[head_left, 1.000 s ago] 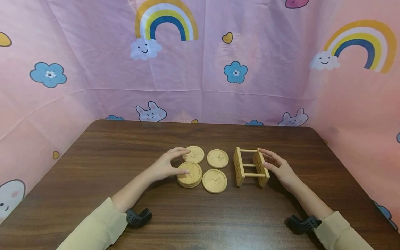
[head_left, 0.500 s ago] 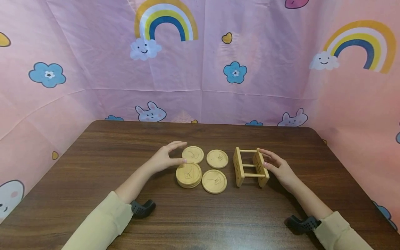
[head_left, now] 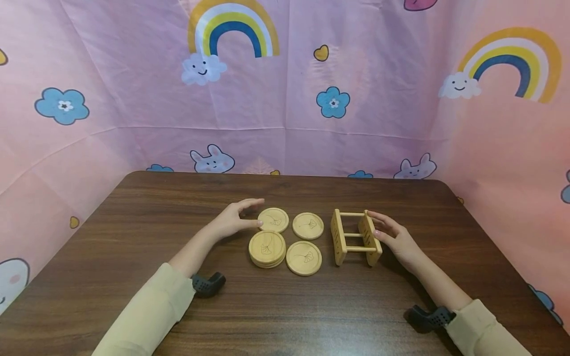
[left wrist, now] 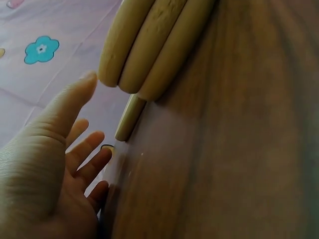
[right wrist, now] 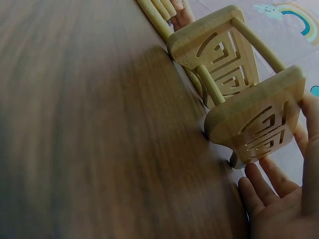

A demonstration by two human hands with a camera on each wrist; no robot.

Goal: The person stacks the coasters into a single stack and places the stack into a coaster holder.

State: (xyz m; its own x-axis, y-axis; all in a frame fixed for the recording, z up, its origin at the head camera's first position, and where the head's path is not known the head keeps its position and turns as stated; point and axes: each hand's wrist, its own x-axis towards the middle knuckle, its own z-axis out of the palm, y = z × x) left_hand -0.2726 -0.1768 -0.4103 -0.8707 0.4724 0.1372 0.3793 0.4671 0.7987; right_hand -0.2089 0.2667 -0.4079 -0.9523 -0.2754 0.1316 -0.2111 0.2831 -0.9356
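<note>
A stack of round wooden coasters, each about the same size, lies at the front left of a small group; the top one bears an engraved leaf. Single coasters lie at the back left, back right and front right. My left hand hovers beside the back-left coaster, thumb tip at its edge, fingers spread and holding nothing. To the right stands a wooden coaster rack with two cut-out side panels joined by rods. Relaxed fingers of my right hand touch its right panel.
Everything stands on a dark brown wooden table. Pink and purple patterned cloth hangs behind and at both sides. A dark wrist device sits on each wrist.
My left hand has moved from over the coaster stack up and slightly back, to beside the back-left coaster. The right hand and the rack stay as they were.
</note>
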